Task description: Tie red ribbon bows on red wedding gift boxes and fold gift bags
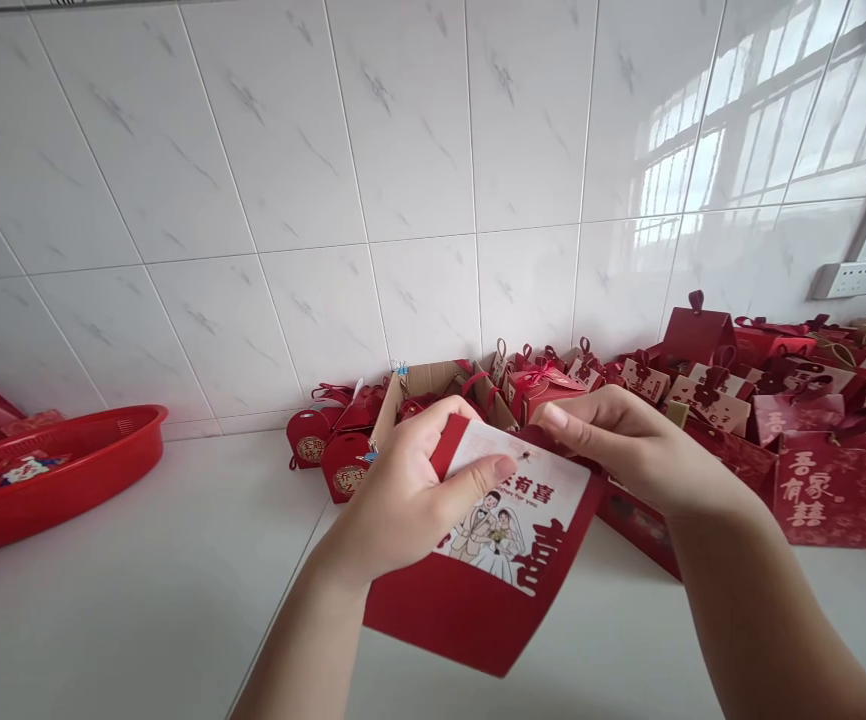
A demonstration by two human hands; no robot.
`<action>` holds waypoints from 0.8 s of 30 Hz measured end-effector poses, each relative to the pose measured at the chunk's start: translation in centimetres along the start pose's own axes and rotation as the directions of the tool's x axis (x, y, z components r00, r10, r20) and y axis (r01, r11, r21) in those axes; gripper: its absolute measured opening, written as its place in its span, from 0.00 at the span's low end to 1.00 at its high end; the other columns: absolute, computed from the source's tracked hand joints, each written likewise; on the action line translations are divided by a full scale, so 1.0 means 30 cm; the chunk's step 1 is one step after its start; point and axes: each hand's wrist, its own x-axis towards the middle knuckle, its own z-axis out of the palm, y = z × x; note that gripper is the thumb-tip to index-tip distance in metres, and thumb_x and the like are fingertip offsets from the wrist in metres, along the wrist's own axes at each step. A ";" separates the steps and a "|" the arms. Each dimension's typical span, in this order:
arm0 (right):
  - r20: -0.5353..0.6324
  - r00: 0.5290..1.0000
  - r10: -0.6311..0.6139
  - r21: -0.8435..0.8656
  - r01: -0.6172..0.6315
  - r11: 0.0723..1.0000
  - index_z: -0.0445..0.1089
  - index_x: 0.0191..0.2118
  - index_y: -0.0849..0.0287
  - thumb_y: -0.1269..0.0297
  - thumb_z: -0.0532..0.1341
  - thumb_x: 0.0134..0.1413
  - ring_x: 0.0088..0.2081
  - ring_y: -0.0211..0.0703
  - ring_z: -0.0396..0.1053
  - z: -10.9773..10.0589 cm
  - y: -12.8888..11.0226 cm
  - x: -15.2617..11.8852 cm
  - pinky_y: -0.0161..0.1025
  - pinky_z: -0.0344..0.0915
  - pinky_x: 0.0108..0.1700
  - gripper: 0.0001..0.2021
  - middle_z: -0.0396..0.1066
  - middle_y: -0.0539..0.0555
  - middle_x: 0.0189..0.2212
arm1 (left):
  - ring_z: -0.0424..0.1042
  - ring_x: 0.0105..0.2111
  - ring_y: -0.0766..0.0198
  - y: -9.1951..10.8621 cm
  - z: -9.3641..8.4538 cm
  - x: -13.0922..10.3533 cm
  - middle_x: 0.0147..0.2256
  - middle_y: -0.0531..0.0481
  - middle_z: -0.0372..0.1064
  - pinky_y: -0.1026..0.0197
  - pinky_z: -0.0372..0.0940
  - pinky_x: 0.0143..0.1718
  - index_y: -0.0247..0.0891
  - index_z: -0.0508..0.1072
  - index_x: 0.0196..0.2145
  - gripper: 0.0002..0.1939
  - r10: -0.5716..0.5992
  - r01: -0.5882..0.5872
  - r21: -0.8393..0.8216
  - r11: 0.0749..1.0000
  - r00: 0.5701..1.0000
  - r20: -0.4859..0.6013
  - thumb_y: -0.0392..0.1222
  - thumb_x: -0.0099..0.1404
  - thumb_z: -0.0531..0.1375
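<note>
A red wedding gift box (pixel 470 630), tilted in the air above the counter, carries a white panel with a drawn bride and groom and red Chinese characters. My left hand (pixel 418 490) grips its left side, thumb lying across the printed panel. At the box's top edge, the fingers of my right hand (pixel 613 430) are pinched together on a dark red ribbon, which they partly cover. The far side of the box is hidden from me.
An open cardboard box (pixel 433 380) with red items stands by the tiled wall (pixel 418 150). Small red boxes (pixel 347 465) sit left of it, many gift boxes (pixel 834 490) to the right. A red plastic basket (pixel 103 490) is at far left; a power strip (pixel 845 281) is on the wall.
</note>
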 end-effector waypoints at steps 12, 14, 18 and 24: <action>-0.182 0.976 -0.120 0.206 0.157 0.966 0.76 0.34 0.55 0.62 0.67 0.50 0.29 0.39 0.73 0.051 0.054 0.039 0.35 0.71 0.30 0.06 0.75 0.50 0.28 | 0.68 0.49 0.54 -0.013 0.019 0.015 0.53 0.45 0.64 0.56 0.67 0.44 0.40 0.69 0.38 0.11 0.151 -0.162 -0.007 0.987 0.937 -0.316 0.48 0.60 0.62; -0.193 0.975 -0.108 0.257 0.157 0.954 0.76 0.34 0.55 0.61 0.67 0.50 0.29 0.39 0.74 0.061 0.055 0.046 0.36 0.71 0.31 0.06 0.76 0.50 0.28 | 0.71 0.46 0.55 -0.014 0.025 0.018 0.51 0.44 0.66 0.56 0.68 0.42 0.40 0.68 0.42 0.14 0.116 -0.138 -0.057 0.989 0.952 -0.284 0.48 0.61 0.62; -0.208 0.977 -0.050 0.297 0.112 0.948 0.76 0.33 0.57 0.60 0.67 0.50 0.28 0.41 0.74 0.064 0.040 0.048 0.37 0.72 0.30 0.07 0.75 0.52 0.26 | 0.73 0.38 0.59 -0.027 0.017 0.024 0.47 0.45 0.69 0.59 0.68 0.35 0.41 0.64 0.41 0.18 0.142 -0.158 -0.035 0.987 0.948 -0.284 0.52 0.59 0.62; -0.204 0.978 -0.049 0.339 0.118 0.933 0.77 0.38 0.57 0.62 0.67 0.50 0.28 0.43 0.75 0.049 0.011 0.039 0.40 0.74 0.31 0.09 0.77 0.54 0.28 | 0.72 0.39 0.59 -0.051 -0.079 0.020 0.41 0.47 0.73 0.58 0.66 0.39 0.42 0.67 0.46 0.16 0.087 -0.088 0.005 0.996 0.973 -0.213 0.52 0.67 0.51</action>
